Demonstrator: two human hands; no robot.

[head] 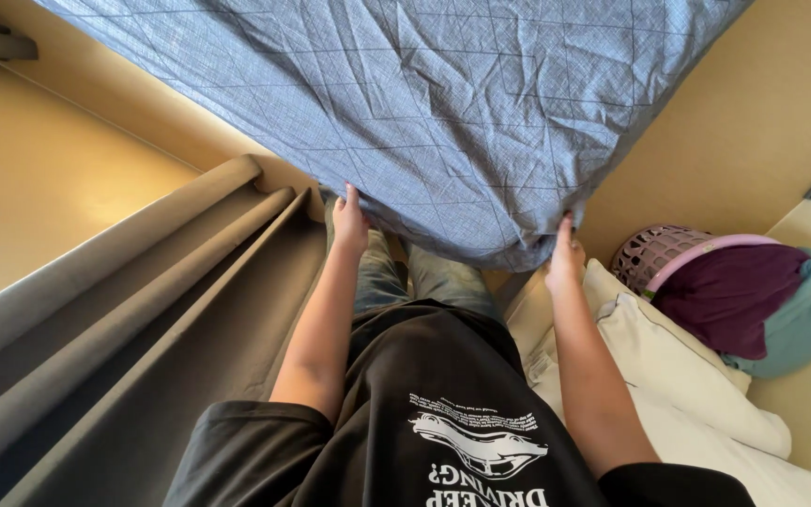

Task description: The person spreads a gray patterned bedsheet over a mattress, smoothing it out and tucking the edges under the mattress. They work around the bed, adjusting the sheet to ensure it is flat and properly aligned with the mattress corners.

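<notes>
A mattress corner covered with a blue-grey checked sheet (443, 103) fills the upper middle of the head view. My left hand (349, 221) presses against the sheet's lower edge on the left side of the corner, fingers pointing up. At the corner's right side, my right hand (563, 255) has its fingers tucked under the sheet's hem, gripping the fabric. Both forearms reach forward from my black printed T-shirt, and my jeans show between them below the corner.
Grey curtains (124, 319) hang in folds along the left. White pillows (668, 366) lie on the tan floor at the right. Behind them stands a pink laundry basket (659, 252) with purple and teal cloth (753, 291).
</notes>
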